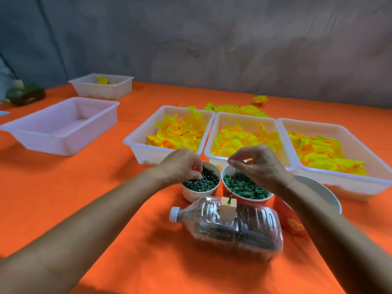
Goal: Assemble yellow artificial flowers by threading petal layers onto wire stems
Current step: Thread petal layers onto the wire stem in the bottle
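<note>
1. Pinching at something small, the left hand (182, 164) curls its fingertips down into the white round cup of dark green stem pieces (200, 183), at about 11 o'clock from the clear plastic bottle lying on its side (231, 223); whether a piece is already between the fingers I cannot tell
2. The right hand (256, 164) hovers over the orange-walled cup of green ring-shaped calyx pieces (246, 187), thumb and forefinger pressed together as if holding the top of the thin dark wire stem (233, 187); the contact itself is too fine to confirm
3. That wire rises from the small pale wooden block (228, 206) resting on the bottle, at 12 o'clock from the bottle's middle
4. Three white rectangular plastic trays of yellow fabric petal layers (246, 141) sit in a row at 12 to 2 o'clock beyond the cups
5. Judged by look, the wire is light, thin and springy: likely to bend or wobble if pushed from the tip, so steady it low, near the block
6. Petal layers appear soft, floppy and nearly weightless; take one by its edge, keeping the centre free for threading
7. Green pieces look small, hard and slippery, suiting a fingertip pinch
8. An empty white rectangular tray (63, 126) stands at 10 o'clock on the orange tablecloth (106, 209)
</note>
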The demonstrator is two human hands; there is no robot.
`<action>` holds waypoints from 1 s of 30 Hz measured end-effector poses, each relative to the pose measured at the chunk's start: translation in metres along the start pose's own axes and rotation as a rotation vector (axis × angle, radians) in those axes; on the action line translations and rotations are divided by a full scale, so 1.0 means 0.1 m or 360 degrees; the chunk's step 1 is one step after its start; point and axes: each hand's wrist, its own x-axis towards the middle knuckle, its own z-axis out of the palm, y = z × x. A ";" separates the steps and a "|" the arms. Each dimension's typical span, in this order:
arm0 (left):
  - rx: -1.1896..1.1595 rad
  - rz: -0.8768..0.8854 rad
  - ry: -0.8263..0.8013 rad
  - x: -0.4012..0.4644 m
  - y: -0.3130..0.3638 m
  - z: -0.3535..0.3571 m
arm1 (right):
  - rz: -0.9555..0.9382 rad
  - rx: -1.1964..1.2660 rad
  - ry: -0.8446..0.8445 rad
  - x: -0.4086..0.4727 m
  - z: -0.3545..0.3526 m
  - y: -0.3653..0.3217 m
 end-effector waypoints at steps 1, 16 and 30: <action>0.0041 -0.0011 -0.0012 0.01 0.02 0.04 | 0.0002 0.0008 -0.0012 0.00 0.02 -0.01; -0.0237 -0.0288 0.0126 -0.03 0.01 0.17 | 0.0141 0.0171 -0.0067 -0.02 0.17 -0.09; -0.1617 -0.0370 0.0166 -0.12 0.00 -0.04 | 0.0227 0.0404 -0.0072 0.01 0.21 -0.09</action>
